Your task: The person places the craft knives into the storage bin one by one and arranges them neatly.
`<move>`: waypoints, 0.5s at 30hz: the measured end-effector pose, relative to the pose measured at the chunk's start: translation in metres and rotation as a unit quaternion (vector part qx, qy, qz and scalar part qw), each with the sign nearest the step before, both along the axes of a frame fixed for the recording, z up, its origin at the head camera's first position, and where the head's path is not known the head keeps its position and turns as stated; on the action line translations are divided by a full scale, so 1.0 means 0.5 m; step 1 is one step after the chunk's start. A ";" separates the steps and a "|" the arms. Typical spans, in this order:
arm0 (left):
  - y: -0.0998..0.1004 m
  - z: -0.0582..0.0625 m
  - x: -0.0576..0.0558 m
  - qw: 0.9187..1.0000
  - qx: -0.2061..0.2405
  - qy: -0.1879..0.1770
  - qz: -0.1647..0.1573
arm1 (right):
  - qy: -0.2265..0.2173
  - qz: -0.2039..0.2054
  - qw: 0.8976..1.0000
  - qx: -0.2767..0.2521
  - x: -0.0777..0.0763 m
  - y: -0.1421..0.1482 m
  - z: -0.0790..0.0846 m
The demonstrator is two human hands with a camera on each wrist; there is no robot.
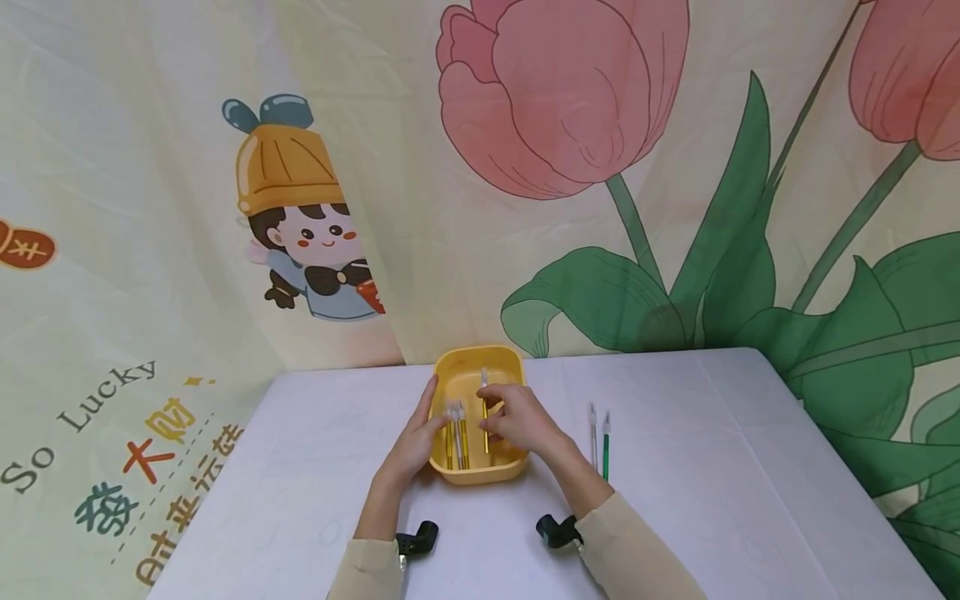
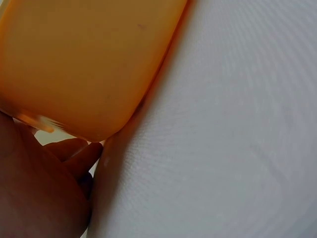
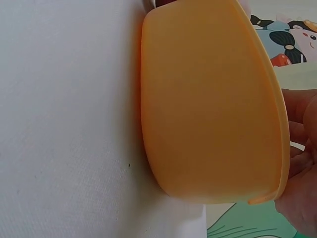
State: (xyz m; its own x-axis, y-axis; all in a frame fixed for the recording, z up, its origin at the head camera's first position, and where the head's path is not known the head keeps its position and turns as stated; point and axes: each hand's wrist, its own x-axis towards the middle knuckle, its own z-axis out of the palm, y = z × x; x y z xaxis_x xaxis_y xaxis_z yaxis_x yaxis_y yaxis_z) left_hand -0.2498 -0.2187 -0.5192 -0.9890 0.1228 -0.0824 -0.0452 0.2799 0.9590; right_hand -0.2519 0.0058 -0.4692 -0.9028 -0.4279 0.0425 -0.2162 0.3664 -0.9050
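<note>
A yellow plastic box [image 1: 480, 477] stands on the table, with several craft knives [image 1: 457, 437] lying side by side along its left part. My left hand [image 1: 411, 437] grips the box's left side, its thumb over the rim. Inside the right part, my right hand [image 1: 525, 417] pinches a gold craft knife [image 1: 487, 447] with a clear cap pointing away from me. In the left wrist view the left hand [image 2: 44, 188] lies against the box wall [image 2: 99, 64]. The right wrist view shows the right hand [image 3: 302, 163] at the rim; the box wall [image 3: 208, 104] hides the pinched knife.
To the right of the box, a silver craft knife [image 1: 593, 437] and a green craft knife [image 1: 606, 446] lie side by side on the white tablecloth [image 1: 712, 467]. A printed curtain [image 1: 420, 250] hangs behind the table's far edge. Black cameras [image 1: 555, 531] are strapped at both wrists.
</note>
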 end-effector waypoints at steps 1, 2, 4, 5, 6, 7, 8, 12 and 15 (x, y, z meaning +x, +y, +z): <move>0.000 0.000 0.000 1.000 -0.002 -0.001 0.000 | 0.000 0.001 1.000 0.001 -0.001 -0.001 -0.001; 0.001 0.000 0.000 1.000 -0.004 0.000 0.000 | -0.001 0.001 1.000 0.002 -0.001 -0.002 -0.001; 0.001 0.000 0.000 1.000 -0.007 -0.001 0.000 | -0.001 -0.001 1.000 0.007 0.000 -0.004 0.000; 0.002 0.000 0.000 1.000 -0.007 0.000 0.000 | -0.001 -0.001 1.000 0.009 0.000 -0.004 0.001; 0.002 0.001 0.001 1.000 -0.007 0.000 0.000 | -0.001 -0.002 1.000 0.011 0.000 -0.005 0.002; 0.002 0.001 0.001 1.000 -0.006 0.000 0.000 | -0.002 -0.003 1.000 0.012 0.000 -0.006 0.003; 0.002 0.001 0.001 1.000 -0.004 0.000 0.001 | -0.003 -0.003 1.000 0.013 0.000 -0.007 0.004; 0.001 0.003 0.003 1.000 -0.002 -0.003 0.003 | -0.009 0.000 1.000 0.014 0.000 -0.012 0.006; 0.000 0.003 0.003 1.000 -0.002 -0.008 0.004 | -0.013 0.007 1.000 0.014 -0.002 -0.017 0.010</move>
State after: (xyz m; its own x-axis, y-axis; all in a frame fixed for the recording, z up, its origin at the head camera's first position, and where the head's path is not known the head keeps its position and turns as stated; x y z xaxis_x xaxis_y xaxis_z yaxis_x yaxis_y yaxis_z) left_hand -0.2483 -0.2186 -0.5179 -0.9886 0.1140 -0.0985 -0.0628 0.2825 0.9572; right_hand -0.2528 -0.0029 -0.4644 -0.8977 -0.4405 0.0069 -0.1977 0.3888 -0.8998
